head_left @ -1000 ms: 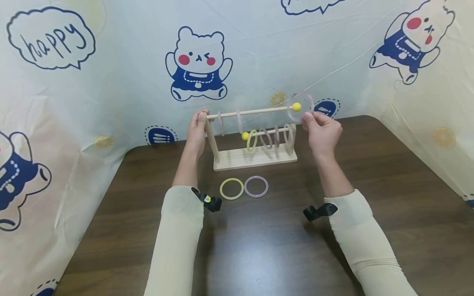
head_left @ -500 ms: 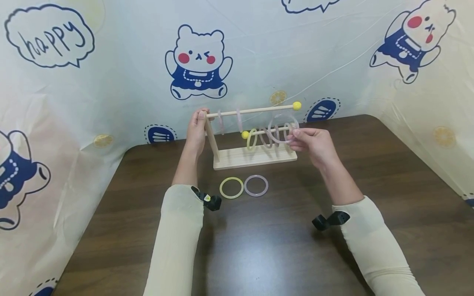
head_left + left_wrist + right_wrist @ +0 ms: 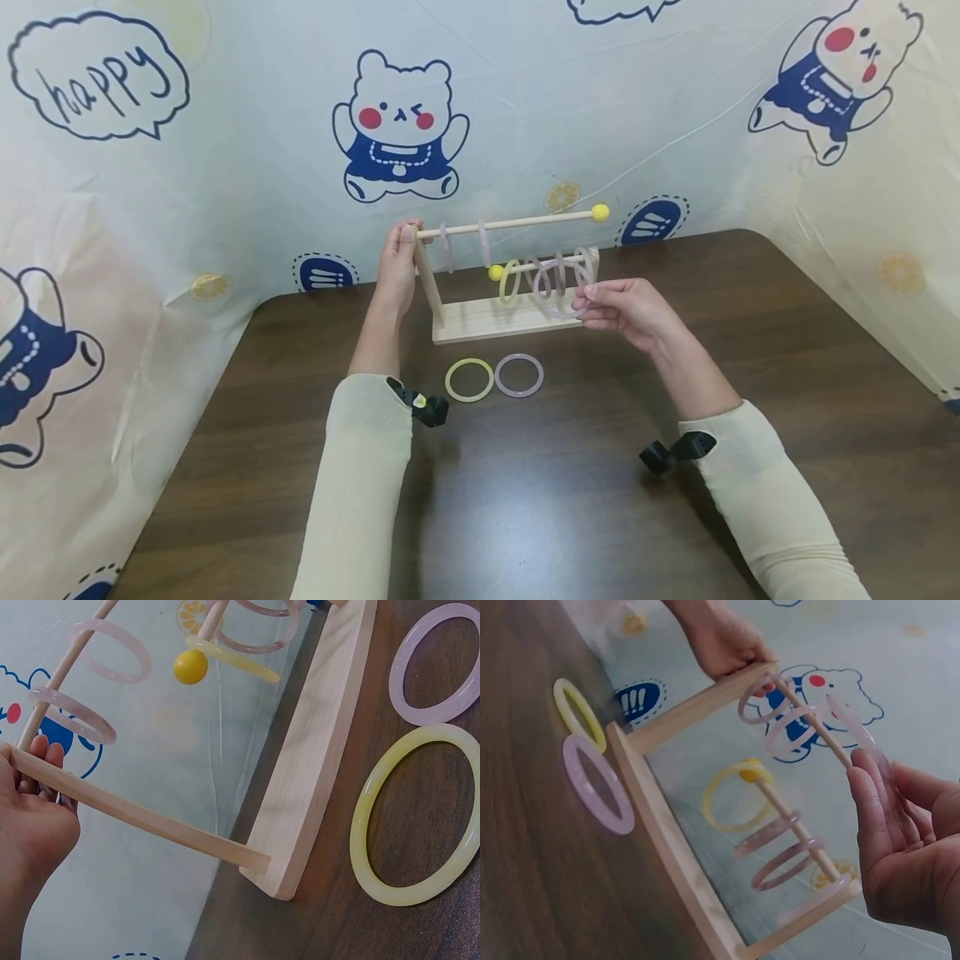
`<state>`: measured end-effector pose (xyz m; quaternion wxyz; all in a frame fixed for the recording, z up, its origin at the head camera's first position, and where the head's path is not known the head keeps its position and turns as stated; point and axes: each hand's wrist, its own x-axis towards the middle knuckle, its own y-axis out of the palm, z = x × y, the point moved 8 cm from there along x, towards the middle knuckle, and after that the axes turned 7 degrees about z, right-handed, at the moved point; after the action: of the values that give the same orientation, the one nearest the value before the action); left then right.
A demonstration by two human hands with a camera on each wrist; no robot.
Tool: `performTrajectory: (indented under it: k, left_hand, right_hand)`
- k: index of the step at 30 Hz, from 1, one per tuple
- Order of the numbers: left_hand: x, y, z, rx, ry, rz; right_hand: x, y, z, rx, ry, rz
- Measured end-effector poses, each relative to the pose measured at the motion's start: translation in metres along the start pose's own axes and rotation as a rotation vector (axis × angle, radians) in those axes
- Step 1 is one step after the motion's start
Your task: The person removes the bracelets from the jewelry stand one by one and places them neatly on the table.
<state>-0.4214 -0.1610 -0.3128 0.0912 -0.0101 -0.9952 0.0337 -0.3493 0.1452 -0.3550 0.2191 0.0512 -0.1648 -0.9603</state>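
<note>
My left hand (image 3: 397, 267) grips the top of the left post of a wooden bangle stand (image 3: 480, 321). Between thumb and fingers, my right hand (image 3: 630, 312) pinches a translucent pale purple bangle (image 3: 861, 729), held in front of the stand's lower right part. Two pale purple bangles hang on the upper rod (image 3: 540, 222), which ends in a yellow ball (image 3: 600, 213). The lower rod, with its own yellow ball (image 3: 190, 667), carries a yellow bangle (image 3: 510, 283) nearest the ball and several purple ones behind it. The held bangle overlaps these in the head view.
On the dark wooden table (image 3: 495, 483), a yellow bangle (image 3: 469, 381) and a purple bangle (image 3: 519, 376) lie flat side by side before the stand. A printed cloth (image 3: 255, 125) rises behind the table and at its sides.
My right hand has come down and left from the upper rod's ball end, taking the pinched bangle away from that rod to the stand's lower front. The left hand keeps its grip.
</note>
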Motion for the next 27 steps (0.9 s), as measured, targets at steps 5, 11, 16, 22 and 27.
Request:
performTrajectory:
  k: [5, 11, 16, 22, 27]
  left_hand:
    - [0.000, 0.000, 0.000, -0.007, 0.004, -0.002]
    - [0.000, 0.000, -0.002, -0.008, 0.028, 0.003]
    - [-0.001, 0.001, -0.004, 0.001, 0.047, 0.015]
    - [0.000, 0.002, -0.005, -0.003, 0.048, 0.015]
    - [-0.001, 0.001, -0.005, -0.005, 0.045, 0.013]
  right_hand:
    - [0.001, -0.002, -0.010, -0.039, 0.061, 0.043]
    - [0.001, -0.004, -0.021, -0.094, 0.125, 0.099]
    - [0.001, -0.007, -0.028, -0.131, 0.172, 0.105]
    - [0.002, -0.011, -0.037, -0.194, 0.234, 0.136]
    - [0.003, -0.017, -0.045, -0.278, 0.281, 0.139]
